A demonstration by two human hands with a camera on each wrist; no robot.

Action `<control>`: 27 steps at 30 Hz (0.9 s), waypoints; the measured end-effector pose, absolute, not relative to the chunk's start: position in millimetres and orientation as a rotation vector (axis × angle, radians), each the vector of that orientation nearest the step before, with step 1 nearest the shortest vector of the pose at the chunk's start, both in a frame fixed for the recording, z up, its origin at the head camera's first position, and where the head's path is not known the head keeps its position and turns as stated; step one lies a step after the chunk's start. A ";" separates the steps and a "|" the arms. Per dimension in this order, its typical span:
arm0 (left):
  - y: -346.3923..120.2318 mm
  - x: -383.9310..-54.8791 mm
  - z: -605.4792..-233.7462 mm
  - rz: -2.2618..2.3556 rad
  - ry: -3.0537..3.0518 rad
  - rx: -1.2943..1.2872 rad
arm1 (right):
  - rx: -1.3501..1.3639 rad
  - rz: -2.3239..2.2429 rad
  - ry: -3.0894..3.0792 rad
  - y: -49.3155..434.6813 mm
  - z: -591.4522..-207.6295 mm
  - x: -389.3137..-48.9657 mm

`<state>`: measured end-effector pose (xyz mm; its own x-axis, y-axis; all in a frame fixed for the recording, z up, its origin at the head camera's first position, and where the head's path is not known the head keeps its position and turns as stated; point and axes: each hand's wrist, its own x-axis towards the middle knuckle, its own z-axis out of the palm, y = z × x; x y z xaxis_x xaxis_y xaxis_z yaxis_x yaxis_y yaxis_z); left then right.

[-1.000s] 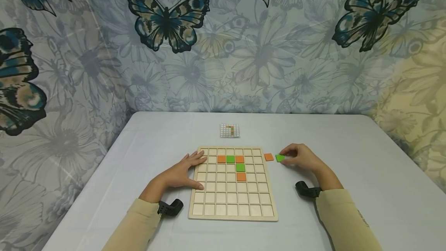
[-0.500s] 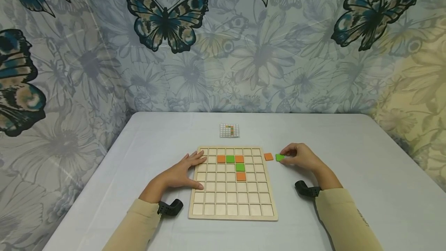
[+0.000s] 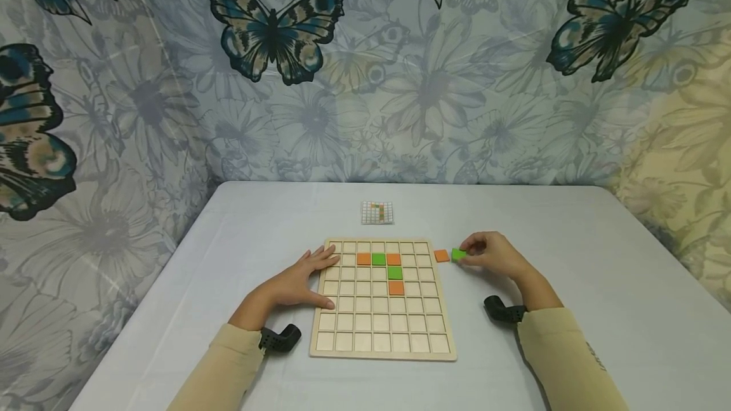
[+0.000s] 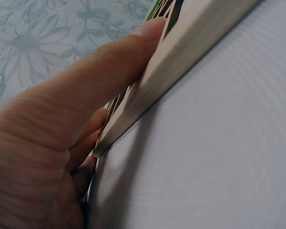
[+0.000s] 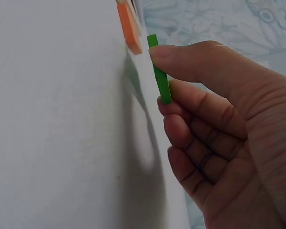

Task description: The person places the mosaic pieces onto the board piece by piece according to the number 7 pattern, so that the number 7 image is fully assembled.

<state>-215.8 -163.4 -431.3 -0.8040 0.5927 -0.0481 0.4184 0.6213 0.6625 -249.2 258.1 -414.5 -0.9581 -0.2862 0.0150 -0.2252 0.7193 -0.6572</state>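
Note:
My right hand (image 3: pixel 493 254) pinches a small square green tile (image 3: pixel 459 255) between thumb and fingers, just right of the board. In the right wrist view the green tile (image 5: pixel 160 78) is held on edge, apart from the white tabletop, with its shadow beside it. An orange tile (image 3: pixel 441 256) lies on the table between that tile and the wooden grid board (image 3: pixel 354 355). My left hand (image 3: pixel 293 282) rests on the board's left edge, thumb and fingers spread. The left wrist view shows the thumb (image 4: pixel 119 57) on the board's rim. Several orange and green tiles sit in upper cells of the board.
A small patterned card (image 3: pixel 377 213) with a coloured grid lies behind the board. The table carries a white cloth (image 3: pixel 274 214). A butterfly-print backdrop (image 3: pixel 434 113) stands behind and at the left. Each wrist wears a black device (image 3: pixel 281 339).
The right hand has raised the green tile slightly from where it was. The left hand keeps its place on the board. The head view has shifted a little.

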 end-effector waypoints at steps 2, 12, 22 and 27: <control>-163.1 -215.8 -431.0 0.952 2.587 0.825 | -0.449 -1.058 2.829 256.2 -411.7 -248.2; -162.3 -215.4 -431.3 0.939 2.585 0.825 | -0.566 -1.027 2.804 236.7 -403.2 -241.6; -162.2 -214.0 -430.6 0.937 2.591 0.820 | -0.636 -1.008 2.764 218.0 -397.9 -235.5; -161.5 -214.1 -430.1 0.940 2.588 0.814 | -0.669 -1.014 2.733 208.7 -394.8 -228.0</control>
